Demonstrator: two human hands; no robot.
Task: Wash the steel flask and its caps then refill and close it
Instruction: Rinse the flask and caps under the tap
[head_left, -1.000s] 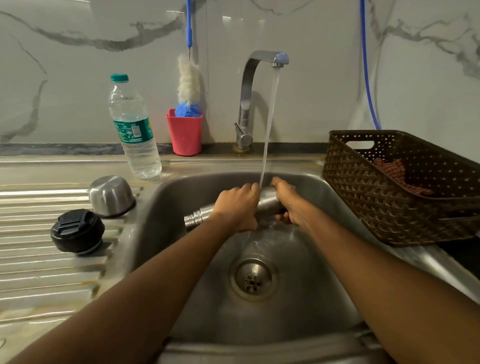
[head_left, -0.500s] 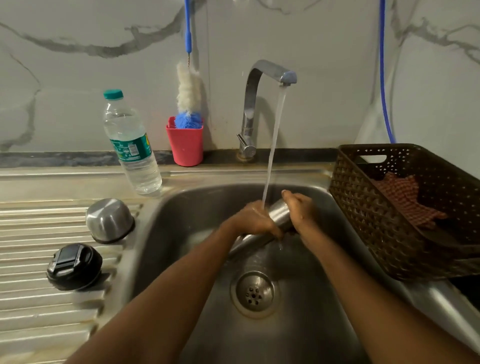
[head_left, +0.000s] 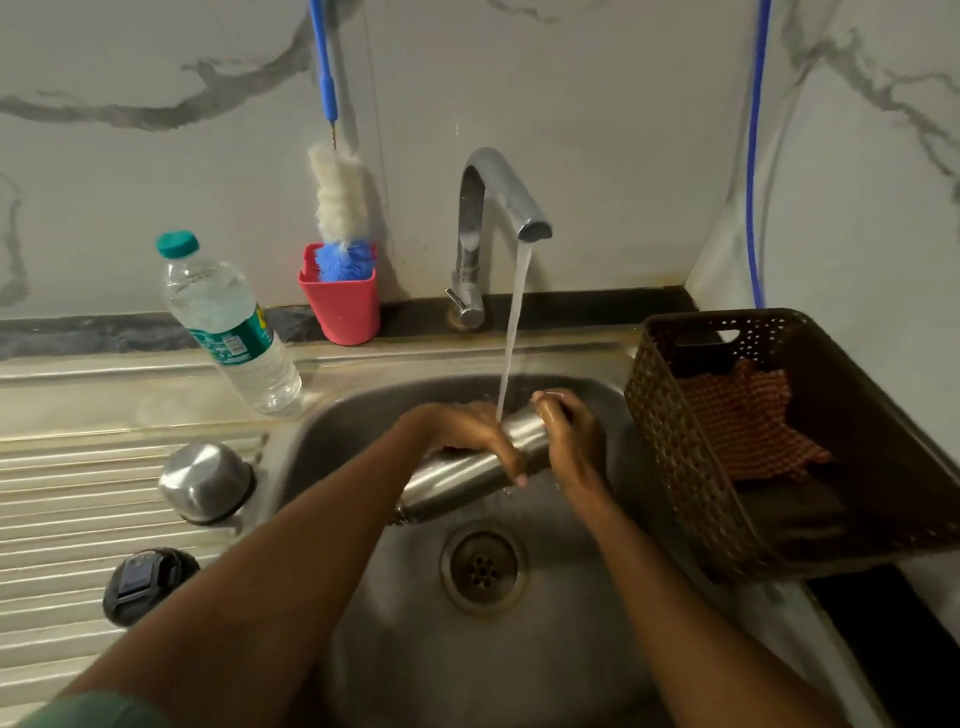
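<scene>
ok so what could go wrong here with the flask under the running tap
1. The flask is wet and held tilted over the sink by the left hand and right hand; it could slip and drop.
2. The black cap lies close beside the left forearm on the draining board; a pull back might knock it.
3. Water hitting the steel may splash toward the basket and its cloth.

Both hands, left (head_left: 467, 431) and right (head_left: 569, 441), hold the steel flask (head_left: 467, 475) under the tap's stream (head_left: 511, 332).
</scene>
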